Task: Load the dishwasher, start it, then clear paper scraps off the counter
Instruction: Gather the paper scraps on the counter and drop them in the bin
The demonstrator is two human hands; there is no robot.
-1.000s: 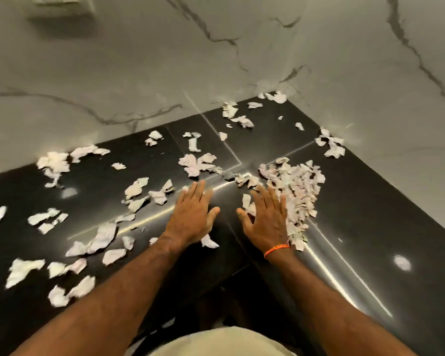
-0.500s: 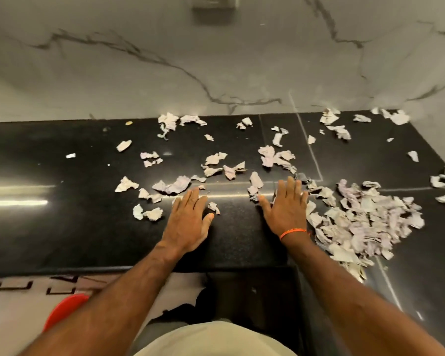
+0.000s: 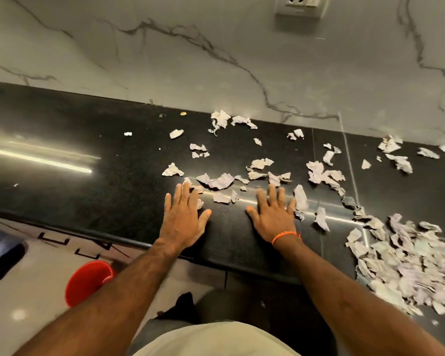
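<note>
Our left hand (image 3: 181, 222) and right hand (image 3: 275, 217) lie flat on the counter (image 3: 100, 176), fingers spread, paper scraps (image 3: 219, 181) just beyond them.

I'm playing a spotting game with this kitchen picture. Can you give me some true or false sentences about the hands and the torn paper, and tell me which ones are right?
1. Both hands lie flat on the black counter. True: the left hand and right hand have straight fingers.
2. The right hand is squeezing a paper ball. False: it grips nothing.
3. The biggest paper pile sits to the right of the right hand. True.
4. The orange wristband is on the left wrist. False: it is on the right wrist.
5. A red bucket stands on the floor below the counter. True.
</note>
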